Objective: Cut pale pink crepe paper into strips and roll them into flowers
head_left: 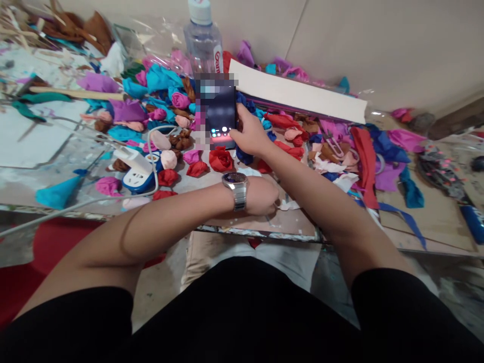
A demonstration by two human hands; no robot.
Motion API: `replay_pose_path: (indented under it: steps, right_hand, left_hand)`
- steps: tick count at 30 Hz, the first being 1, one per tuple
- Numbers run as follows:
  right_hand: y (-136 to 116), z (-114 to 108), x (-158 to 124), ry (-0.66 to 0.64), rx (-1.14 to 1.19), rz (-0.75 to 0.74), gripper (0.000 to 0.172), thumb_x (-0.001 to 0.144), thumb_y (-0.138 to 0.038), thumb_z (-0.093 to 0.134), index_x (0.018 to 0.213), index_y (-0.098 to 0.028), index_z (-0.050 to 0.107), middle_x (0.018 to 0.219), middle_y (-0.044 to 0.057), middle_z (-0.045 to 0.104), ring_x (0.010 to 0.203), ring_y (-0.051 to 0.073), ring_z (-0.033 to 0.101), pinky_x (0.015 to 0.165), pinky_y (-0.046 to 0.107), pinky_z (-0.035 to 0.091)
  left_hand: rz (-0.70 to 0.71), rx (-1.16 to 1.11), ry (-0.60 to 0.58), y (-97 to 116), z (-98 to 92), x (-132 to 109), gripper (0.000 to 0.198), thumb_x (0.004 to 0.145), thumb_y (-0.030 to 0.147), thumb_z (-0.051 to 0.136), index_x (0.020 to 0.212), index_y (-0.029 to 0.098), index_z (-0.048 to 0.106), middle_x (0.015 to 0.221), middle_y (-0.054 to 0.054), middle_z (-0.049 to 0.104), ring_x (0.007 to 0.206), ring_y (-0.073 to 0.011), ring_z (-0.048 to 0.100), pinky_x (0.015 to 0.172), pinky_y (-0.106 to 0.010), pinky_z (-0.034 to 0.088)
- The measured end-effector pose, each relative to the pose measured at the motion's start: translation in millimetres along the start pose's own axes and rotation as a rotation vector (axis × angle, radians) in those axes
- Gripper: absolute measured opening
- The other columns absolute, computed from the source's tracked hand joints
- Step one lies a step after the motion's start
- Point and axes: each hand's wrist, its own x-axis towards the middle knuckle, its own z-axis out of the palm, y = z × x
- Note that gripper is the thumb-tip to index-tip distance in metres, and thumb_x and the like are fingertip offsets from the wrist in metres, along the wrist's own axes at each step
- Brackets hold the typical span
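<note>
A dark smartphone [220, 112] stands upright before a clear plastic bottle [204, 48], its screen lit and partly pixelated. My right hand [251, 131] grips the phone's right edge, with the thumb over the lower screen. Closer to me, my left hand [261, 195], with a metal watch [236, 189] on the wrist, rests closed on the table; whatever its curled fingers hold is hidden. A pale paper scrap [290, 204] lies beside those fingers. Red crepe-paper flowers [221, 159] sit just below the phone.
A white power strip [136, 177] with a grey cable lies at the left, near green-handled pliers [41, 98]. Behind my right hand runs a long white board [298, 91]. Colourful crepe-paper pieces [164, 76] cover much of the table. A red stool [56, 242] stands below left.
</note>
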Motion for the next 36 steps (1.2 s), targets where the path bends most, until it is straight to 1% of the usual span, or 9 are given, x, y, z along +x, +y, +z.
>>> replay_pose_path:
  steps: [4,7,10,14,18,24,27,31,36]
  right_hand:
    - [4.2,-3.2,-2.0,-0.065,0.001,0.005,0.038,0.093,-0.022,0.058,0.129,-0.021,0.045,0.111,0.007,0.069,0.101,0.026,0.068,0.097,0.044,0.054]
    - [7.5,-6.2,-4.8,-0.096,0.015,-0.013,0.041,0.091,-0.019,0.058,0.130,-0.021,0.046,0.110,0.007,0.069,0.096,0.025,0.068,0.095,0.043,0.055]
    - [7.0,-9.2,-7.5,-0.102,0.023,-0.026,0.039,0.090,-0.017,0.059,0.127,-0.021,0.047,0.112,0.008,0.068,0.099,0.025,0.068,0.096,0.042,0.055]
    - [3.1,-10.9,-8.8,-0.112,0.032,-0.026,0.036,0.091,-0.017,0.058,0.125,-0.019,0.047,0.112,0.007,0.066,0.099,0.023,0.066,0.097,0.041,0.054]
    - [2.3,-10.4,-8.9,-0.116,0.035,-0.029,0.034,0.093,-0.018,0.056,0.126,-0.018,0.046,0.112,0.006,0.064,0.099,0.021,0.065,0.097,0.039,0.053]
    - [3.0,-10.8,-9.3,-0.114,0.032,-0.028,0.038,0.091,-0.016,0.056,0.128,-0.019,0.046,0.111,0.006,0.066,0.099,0.022,0.065,0.094,0.038,0.053]
    - [2.1,-10.8,-9.4,-0.118,0.026,-0.021,0.038,0.092,-0.017,0.056,0.129,-0.019,0.046,0.112,0.006,0.066,0.098,0.022,0.066,0.095,0.038,0.054]
    - [1.1,-9.7,-9.0,-0.108,0.007,-0.006,0.034,0.094,-0.019,0.055,0.127,-0.019,0.047,0.115,0.007,0.066,0.103,0.023,0.066,0.098,0.041,0.054]
    - [-0.1,-10.0,-8.8,-0.105,-0.044,0.039,0.034,0.094,-0.020,0.055,0.127,-0.020,0.049,0.111,0.008,0.067,0.103,0.026,0.065,0.098,0.044,0.054]
  left_hand:
    - [-0.003,-0.003,-0.009,-0.2,-0.5,-1.0,0.040,0.092,0.028,0.052,0.118,0.024,0.083,0.105,-0.012,0.081,0.090,-0.0284,0.072,0.074,-0.037,0.047]
    - [-0.011,-0.018,0.005,-0.9,-0.2,-1.0,0.037,0.092,0.030,0.056,0.118,0.023,0.082,0.103,-0.012,0.081,0.087,-0.0260,0.072,0.077,-0.034,0.049]
    - [-0.005,-0.046,0.011,-0.6,0.2,-0.5,0.035,0.091,0.029,0.059,0.116,0.023,0.082,0.099,-0.011,0.081,0.086,-0.0248,0.072,0.080,-0.033,0.050]
    - [-0.010,0.012,-0.009,1.0,-0.4,-0.5,0.038,0.093,0.029,0.054,0.118,0.023,0.082,0.104,-0.012,0.081,0.091,-0.0267,0.073,0.077,-0.035,0.050]
    - [-0.019,0.025,-0.010,1.0,-0.2,-0.5,0.038,0.094,0.031,0.053,0.116,0.022,0.082,0.105,-0.012,0.081,0.091,-0.0259,0.074,0.077,-0.034,0.050]
    - [-0.027,-0.053,0.008,-0.5,2.3,0.3,0.035,0.090,0.030,0.059,0.116,0.023,0.082,0.100,-0.010,0.081,0.090,-0.0238,0.073,0.085,-0.032,0.051]
    - [-0.043,-0.025,0.001,0.0,1.7,0.1,0.037,0.092,0.031,0.058,0.118,0.024,0.082,0.103,-0.011,0.081,0.091,-0.0250,0.073,0.084,-0.033,0.051]
    - [-0.016,-0.002,-0.008,0.4,0.3,0.0,0.035,0.093,0.031,0.056,0.114,0.024,0.083,0.101,-0.011,0.081,0.089,-0.0253,0.073,0.079,-0.034,0.051]
    - [-0.037,0.008,-0.007,1.6,0.7,0.4,0.037,0.094,0.030,0.056,0.118,0.022,0.083,0.106,-0.012,0.081,0.089,-0.0256,0.073,0.080,-0.035,0.051]
